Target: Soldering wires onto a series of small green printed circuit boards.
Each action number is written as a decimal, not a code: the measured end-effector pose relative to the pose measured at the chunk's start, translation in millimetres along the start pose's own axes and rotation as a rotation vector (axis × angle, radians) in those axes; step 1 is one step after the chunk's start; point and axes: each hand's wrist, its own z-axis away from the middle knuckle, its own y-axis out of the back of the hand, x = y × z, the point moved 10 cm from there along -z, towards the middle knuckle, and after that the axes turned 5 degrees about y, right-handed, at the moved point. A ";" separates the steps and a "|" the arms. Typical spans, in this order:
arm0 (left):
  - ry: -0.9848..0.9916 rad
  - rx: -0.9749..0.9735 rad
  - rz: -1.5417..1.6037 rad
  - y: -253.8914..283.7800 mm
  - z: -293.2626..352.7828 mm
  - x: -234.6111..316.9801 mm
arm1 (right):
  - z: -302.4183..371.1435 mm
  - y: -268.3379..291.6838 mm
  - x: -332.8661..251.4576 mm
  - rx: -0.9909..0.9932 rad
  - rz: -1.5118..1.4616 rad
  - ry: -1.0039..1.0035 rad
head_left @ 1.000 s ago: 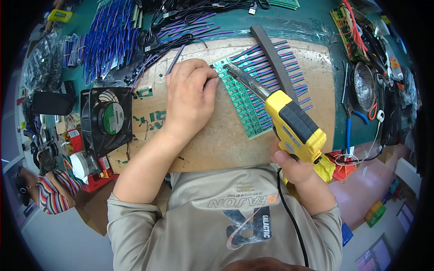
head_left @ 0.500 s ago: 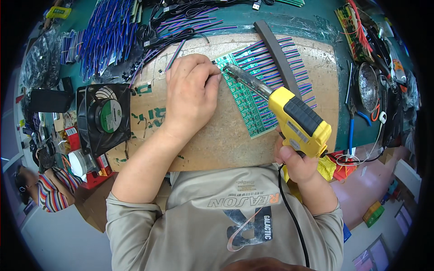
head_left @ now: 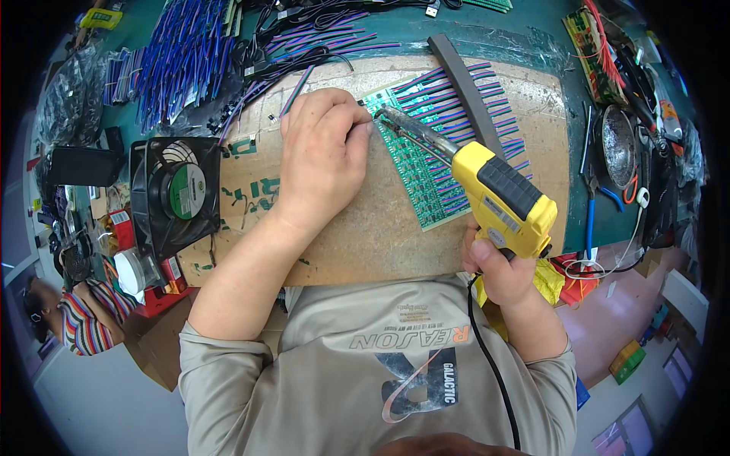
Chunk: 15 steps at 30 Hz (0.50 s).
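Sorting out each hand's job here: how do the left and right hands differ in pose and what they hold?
The left hand lies knuckles-up on the board, fingertips pinched at the green circuit strip; the right hand is off the board's near edge, wrapped around the yellow soldering gun. The left holds no tool. Both are bare and meet at the strip's far end.

A black square fan (head_left: 176, 194) sits on the bench's (head_left: 411, 39) left side, bundles of blue wires (head_left: 179, 53) behind it, blue-handled pliers (head_left: 591, 201) lying far right.
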 end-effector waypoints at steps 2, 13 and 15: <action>0.005 0.002 0.001 -0.6 0.2 -0.5 | 0.7 0.8 1.4 0.012 0.003 -0.001; 0.018 -0.008 0.005 -0.5 -0.3 -1.1 | 5.8 6.1 4.3 -0.037 -0.127 -0.010; 0.021 -0.010 0.009 -0.8 0.0 -1.7 | 5.3 4.9 4.6 -0.051 -0.114 -0.026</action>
